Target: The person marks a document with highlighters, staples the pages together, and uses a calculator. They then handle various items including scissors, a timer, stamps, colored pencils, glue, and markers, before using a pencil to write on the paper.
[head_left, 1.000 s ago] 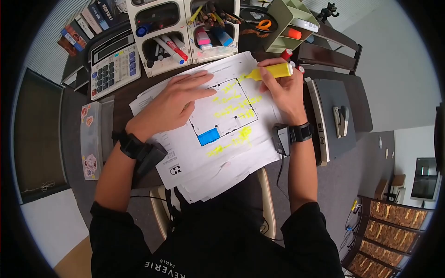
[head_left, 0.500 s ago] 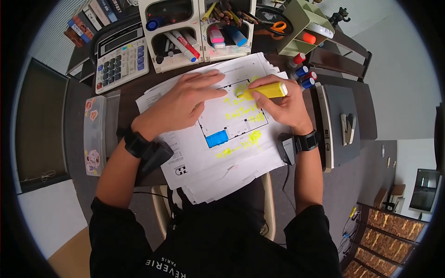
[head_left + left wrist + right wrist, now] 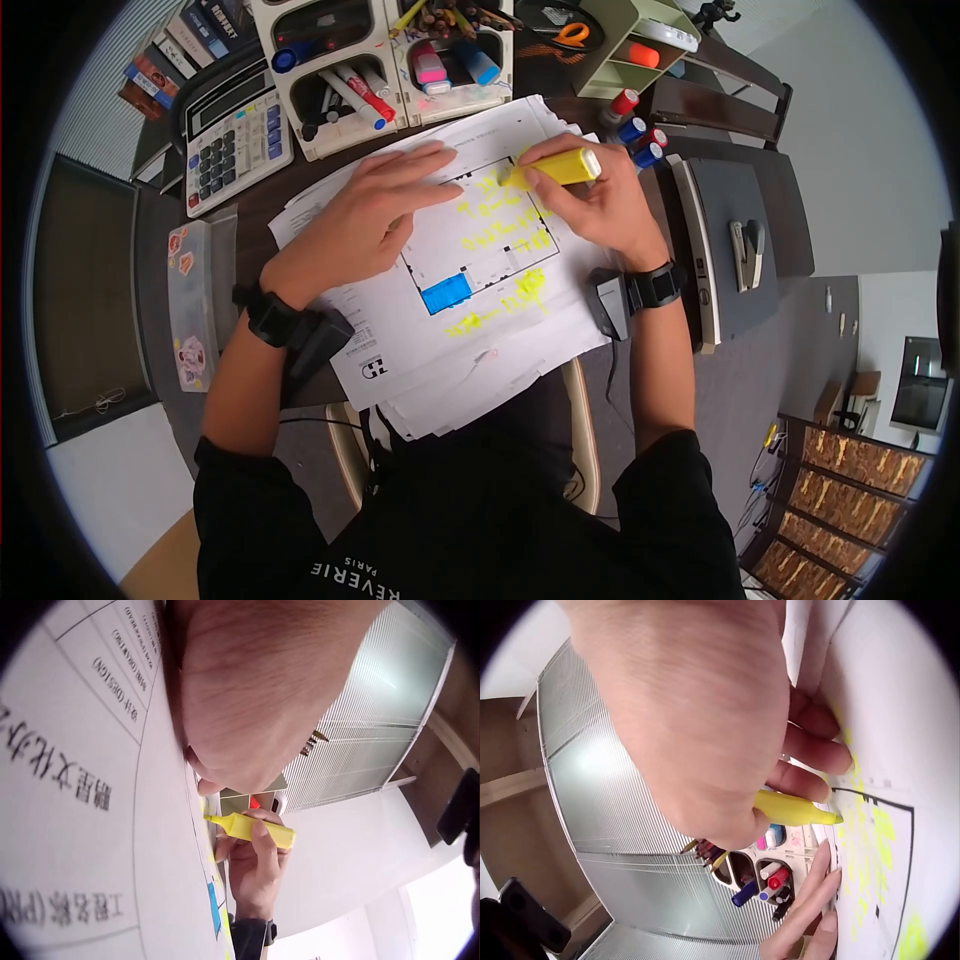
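My right hand pinches a yellow highlighter between thumb and fingers, its tip at the upper part of a printed plan on the top sheet. In the right wrist view the highlighter meets the paper beside yellow scribbles. Yellow handwriting runs inside and below the plan's outline, and a blue-filled rectangle marks its lower left corner. My left hand rests flat on the paper stack at the plan's left, fingers extended. The left wrist view shows the highlighter in the right hand, beyond the left hand.
A calculator stands at the back left, beside a pen organizer with markers and pencils. Several capped markers stand beyond the right hand. A stapler lies on a dark case at the right; a clear box is at the left.
Since one second ago, the right hand has brought the highlighter tip from the plan's top right corner to the left, inside the outline. The head view has shifted. The left hand keeps its place on the paper.
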Demonstrator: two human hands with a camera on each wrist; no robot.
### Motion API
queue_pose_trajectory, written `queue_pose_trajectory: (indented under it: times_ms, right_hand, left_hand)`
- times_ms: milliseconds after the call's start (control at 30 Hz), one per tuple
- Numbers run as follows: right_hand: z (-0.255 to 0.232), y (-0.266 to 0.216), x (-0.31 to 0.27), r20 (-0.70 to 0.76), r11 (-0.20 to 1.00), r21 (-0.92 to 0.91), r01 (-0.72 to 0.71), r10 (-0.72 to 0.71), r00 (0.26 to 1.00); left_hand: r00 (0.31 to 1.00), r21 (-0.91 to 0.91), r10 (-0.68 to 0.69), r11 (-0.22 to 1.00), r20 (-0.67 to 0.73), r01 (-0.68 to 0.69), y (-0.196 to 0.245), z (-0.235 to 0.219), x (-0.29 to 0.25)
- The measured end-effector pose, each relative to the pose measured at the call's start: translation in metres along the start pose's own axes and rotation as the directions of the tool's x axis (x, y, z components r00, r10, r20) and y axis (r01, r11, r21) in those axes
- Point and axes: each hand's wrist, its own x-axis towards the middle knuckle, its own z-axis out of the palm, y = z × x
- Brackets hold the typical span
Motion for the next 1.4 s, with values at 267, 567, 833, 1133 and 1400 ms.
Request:
queue_pose_trajectory:
  times_ms: [267,567,833,1133,1400]
  right_hand:
    - [-0.01,0.01,-0.001,-0.111,0.994,-0.089,-0.065,0.055,0.992]
    - [-0.013,0.006,0.0,-0.13,0.976,-0.063,-0.211,0.201,0.971]
    - [-0.013,0.009,0.0,-0.154,0.97,-0.036,-0.239,0.231,0.961]
    - [-0.012,0.006,-0.002,-0.169,0.962,-0.034,-0.271,0.262,0.95]
    - [-0.007,0.012,-0.003,-0.273,0.945,0.213,-0.25,0.303,0.913]
  left_hand:
    - [1.0,0.014,-0.017,1.0,0.017,0.016,0.0,0.001,0.001]
    - [1.0,0.027,-0.015,1.0,0.016,0.014,0.0,0.001,0.001]
    - [1.0,0.009,-0.006,1.0,0.014,0.006,0.001,-0.001,0.0]
    - [1.0,0.001,0.004,1.0,0.004,-0.004,-0.002,0.001,-0.002]
    - [1.0,0.007,0.015,1.0,-0.018,-0.015,-0.005,0.003,-0.003]
